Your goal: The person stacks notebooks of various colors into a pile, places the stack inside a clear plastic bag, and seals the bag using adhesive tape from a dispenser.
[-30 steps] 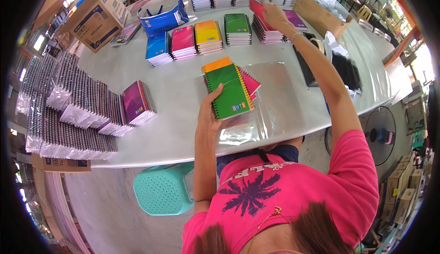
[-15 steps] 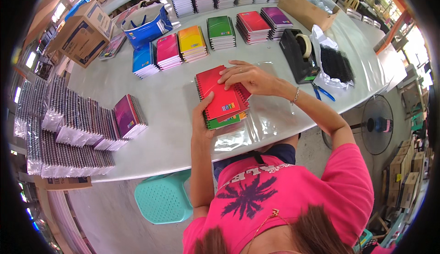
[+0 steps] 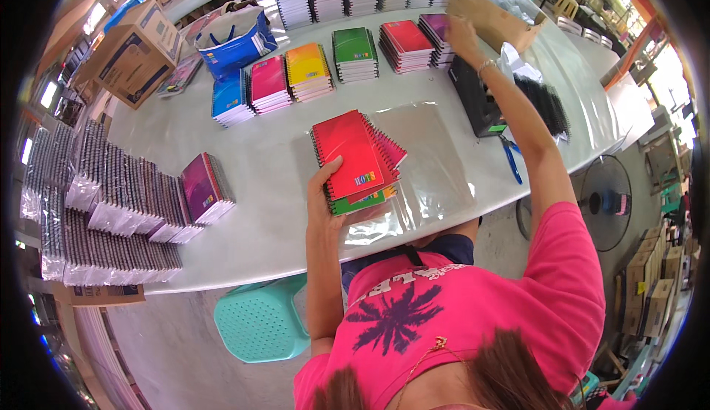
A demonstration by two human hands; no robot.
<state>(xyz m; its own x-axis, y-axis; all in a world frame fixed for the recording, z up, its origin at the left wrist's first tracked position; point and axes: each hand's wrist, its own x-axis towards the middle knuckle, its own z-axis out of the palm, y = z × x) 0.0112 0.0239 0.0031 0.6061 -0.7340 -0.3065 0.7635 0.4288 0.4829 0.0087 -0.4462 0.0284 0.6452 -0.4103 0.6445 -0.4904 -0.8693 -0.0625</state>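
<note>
In the head view, my left hand [image 3: 321, 197] is clamped on the lower left edge of fanned notebooks [image 3: 349, 147], red uppermost; my right hand [image 3: 464, 41] is at the purple notebooks [image 3: 433, 28], grip unclear to me

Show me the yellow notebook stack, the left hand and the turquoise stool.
Yellow notebook stack [image 3: 307, 63]: head view, top cover.
Left hand [image 3: 323, 199]: head view, below the thumb.
Turquoise stool [image 3: 259, 324]: head view, seat.

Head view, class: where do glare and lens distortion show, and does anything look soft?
Head view: bright glare on the clear plastic sheet; head view: the table bows along its front edge, and the picture's corners are black; head view: the right hand looks slightly soft, the red notebook in the left hand crisper.
</note>
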